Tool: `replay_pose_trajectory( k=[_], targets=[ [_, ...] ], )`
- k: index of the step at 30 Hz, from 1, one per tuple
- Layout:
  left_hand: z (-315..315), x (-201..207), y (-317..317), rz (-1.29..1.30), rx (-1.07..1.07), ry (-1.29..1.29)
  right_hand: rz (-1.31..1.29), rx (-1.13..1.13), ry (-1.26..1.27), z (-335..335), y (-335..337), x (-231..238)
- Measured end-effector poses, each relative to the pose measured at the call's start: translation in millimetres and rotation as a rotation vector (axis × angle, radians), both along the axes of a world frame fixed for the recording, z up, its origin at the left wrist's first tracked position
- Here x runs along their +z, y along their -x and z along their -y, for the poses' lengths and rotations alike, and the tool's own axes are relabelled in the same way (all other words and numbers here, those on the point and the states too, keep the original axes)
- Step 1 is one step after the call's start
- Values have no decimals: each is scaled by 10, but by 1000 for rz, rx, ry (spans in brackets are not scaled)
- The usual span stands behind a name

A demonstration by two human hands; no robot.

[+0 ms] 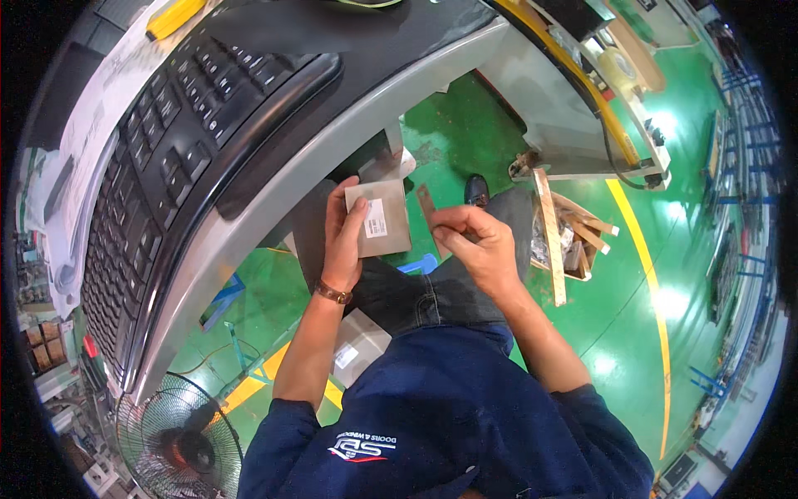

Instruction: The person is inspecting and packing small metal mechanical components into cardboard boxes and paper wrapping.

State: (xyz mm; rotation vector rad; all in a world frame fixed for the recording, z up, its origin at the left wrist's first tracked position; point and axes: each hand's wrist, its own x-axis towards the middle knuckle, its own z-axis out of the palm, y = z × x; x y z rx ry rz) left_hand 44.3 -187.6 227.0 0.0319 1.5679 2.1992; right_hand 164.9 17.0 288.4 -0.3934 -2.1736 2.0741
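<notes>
Head view, looking down: the left hand (339, 237) has a proper grip on a squarish box (394, 233), thumb lying on the front face and the other fingers wrapped around its left edge. Can't tell how far they reach behind it, the box hides that bit. It's a pale greyish-brown thing with a white label (376, 218) just right of the thumb.

The right hand (482, 241) is pinching a thin brown strip (425, 204) between thumb and fingertips, one end poking up past them at a bit of a tilt. The strip's just beside the box, on its right, and it looks to me like there's a gap between the two.

Below the left fingers there's a brown band (333, 292) around the wrist, and further down, near that forearm, another pale piece (363, 337) with its own white label. Up and left of those fingers is the table (399, 50), with a black keyboard (179, 108) on it and some papers (91, 158) beyond. A wire fan (179, 437) sits well below and left of them.

Over to the right of the right fingers, a long wooden slat (549, 241) stands by a tub of offcuts (573, 263). Just above them you get a dark shoe (477, 190) on the green floor (615, 324).
</notes>
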Motion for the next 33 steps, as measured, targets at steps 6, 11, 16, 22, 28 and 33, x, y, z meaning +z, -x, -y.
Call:
replay_pose_trajectory(
  k=[6, 11, 16, 22, 28, 33],
  targets=[
    [17, 103, -47, -153, 68, 67, 60, -147, -261, 225, 66, 142],
    [32, 99, -53, -170, 70, 72, -20, -60, -554, 258, 152, 194],
    [42, 103, -58, -253, 73, 63, -35, -71, -646, 315, 187, 256],
    [44, 80, -63, -328, 93, 87, -25, -77, -686, 331, 213, 282],
    [3, 93, -94, -393, 122, 175, -34, -94, -772, 372, 222, 221],
    [14, 115, -99, -433, 141, 233, -52, -85, -787, 407, 224, 172]
  ],
)
